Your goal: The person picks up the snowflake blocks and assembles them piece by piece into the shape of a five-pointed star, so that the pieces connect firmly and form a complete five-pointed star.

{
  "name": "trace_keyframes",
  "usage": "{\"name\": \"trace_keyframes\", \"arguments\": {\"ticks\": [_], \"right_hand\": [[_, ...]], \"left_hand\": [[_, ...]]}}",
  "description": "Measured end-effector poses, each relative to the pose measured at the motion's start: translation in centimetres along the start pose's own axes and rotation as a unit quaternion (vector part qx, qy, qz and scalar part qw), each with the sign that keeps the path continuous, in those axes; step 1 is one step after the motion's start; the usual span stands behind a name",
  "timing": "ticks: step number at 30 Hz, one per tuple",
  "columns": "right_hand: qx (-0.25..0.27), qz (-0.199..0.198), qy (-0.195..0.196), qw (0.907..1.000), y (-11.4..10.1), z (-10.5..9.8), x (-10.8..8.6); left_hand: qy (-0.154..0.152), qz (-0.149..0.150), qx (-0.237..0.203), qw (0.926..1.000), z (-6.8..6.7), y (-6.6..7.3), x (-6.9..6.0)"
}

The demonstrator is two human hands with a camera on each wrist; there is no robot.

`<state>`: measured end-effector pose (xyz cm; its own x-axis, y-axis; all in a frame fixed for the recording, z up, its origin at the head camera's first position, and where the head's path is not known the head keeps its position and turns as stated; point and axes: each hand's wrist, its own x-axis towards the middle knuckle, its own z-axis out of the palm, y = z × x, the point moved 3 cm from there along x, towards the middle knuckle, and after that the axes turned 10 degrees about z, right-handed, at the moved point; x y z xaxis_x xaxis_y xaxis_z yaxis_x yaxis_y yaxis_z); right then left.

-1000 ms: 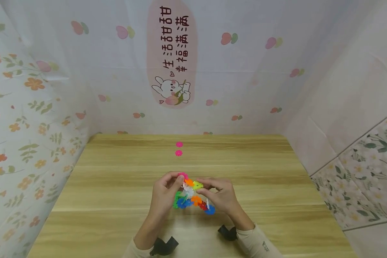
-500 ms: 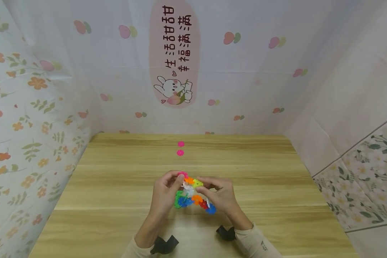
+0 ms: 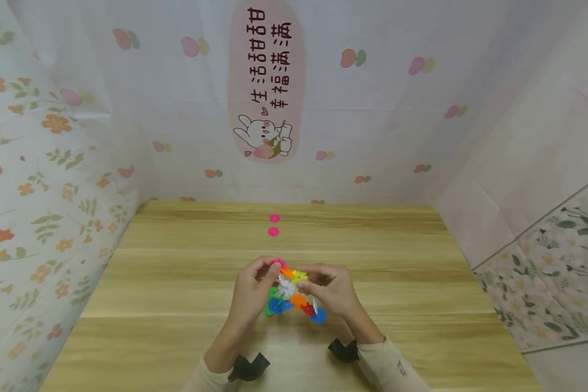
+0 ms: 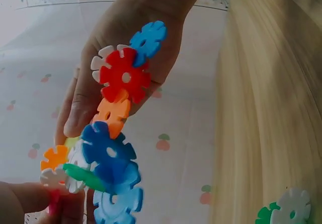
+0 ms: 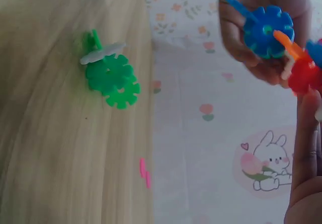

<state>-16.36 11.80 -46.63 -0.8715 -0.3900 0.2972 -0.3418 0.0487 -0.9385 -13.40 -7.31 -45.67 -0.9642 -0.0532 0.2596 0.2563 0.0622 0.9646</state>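
Observation:
A chain of interlocking plastic snowflake discs hangs between both hands in the head view. My left hand (image 3: 250, 280) pinches the pink disc (image 3: 279, 264) between thumb and finger. At the other side, my right hand (image 3: 335, 288) pinches the yellow disc (image 3: 299, 276) with thumb and forefinger. An orange disc (image 3: 287, 273) joins the pink and yellow ones. The rest of the chain has white (image 3: 287, 288), blue (image 4: 111, 152), orange (image 4: 111, 116) and red discs (image 4: 124, 76), and a blue disc (image 4: 149, 41) at the end. The fingertips partly cover the pink and yellow discs.
Two pink discs (image 3: 273, 232) lie toward the back of the wooden table (image 3: 176, 294). Joined green discs (image 5: 109, 74) with a white disc (image 5: 103, 54) rest on the tabletop. Black straps (image 3: 249, 368) sit at the wrists. Printed cloth (image 3: 372, 120) surrounds the table.
The fingers of my right hand have shifted slightly on the yellow disc, which has turned a little. Both hands and the chain have risen slightly in view. The left hand's grip looks unchanged.

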Motion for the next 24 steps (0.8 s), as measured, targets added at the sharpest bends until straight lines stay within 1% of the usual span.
{"name": "trace_keyframes", "arguments": {"ticks": [3,7,11,15,17,18,20,22,24], "right_hand": [[0.003,0.028,-0.008,0.9996,0.1,0.0,0.2],[0.018,0.058,-0.006,0.9981,0.5,0.0,0.4],[0.035,0.086,-0.006,0.9957,0.9,0.1,0.6],[0.05,0.108,-0.02,0.9927,1.0,0.3,1.0],[0.045,0.118,-0.022,0.9917,1.1,0.4,1.3],[0.039,0.123,-0.018,0.9914,1.2,0.4,1.5],[0.039,0.144,0.004,0.9889,1.5,0.4,2.0],[0.043,0.178,0.039,0.9824,1.7,0.2,2.5],[0.058,0.212,0.068,0.9733,2.5,-0.2,2.9]], "left_hand": [[0.001,-0.03,-0.029,0.9991,0.0,-0.4,-0.1],[-0.027,-0.051,-0.055,0.9968,0.2,-0.8,-0.4],[-0.061,-0.048,-0.069,0.9946,0.3,-1.2,-0.7],[-0.074,-0.05,-0.089,0.992,0.1,-1.6,-0.9],[-0.068,-0.059,-0.091,0.9917,-0.1,-1.9,-0.9],[-0.06,-0.066,-0.089,0.992,-0.3,-2.0,-0.9],[-0.036,-0.085,-0.081,0.9924,-0.9,-2.2,-0.9],[-0.009,-0.101,-0.068,0.9925,-1.7,-2.5,-0.9],[0.015,-0.112,-0.055,0.992,-2.7,-2.7,-1.0]]}}
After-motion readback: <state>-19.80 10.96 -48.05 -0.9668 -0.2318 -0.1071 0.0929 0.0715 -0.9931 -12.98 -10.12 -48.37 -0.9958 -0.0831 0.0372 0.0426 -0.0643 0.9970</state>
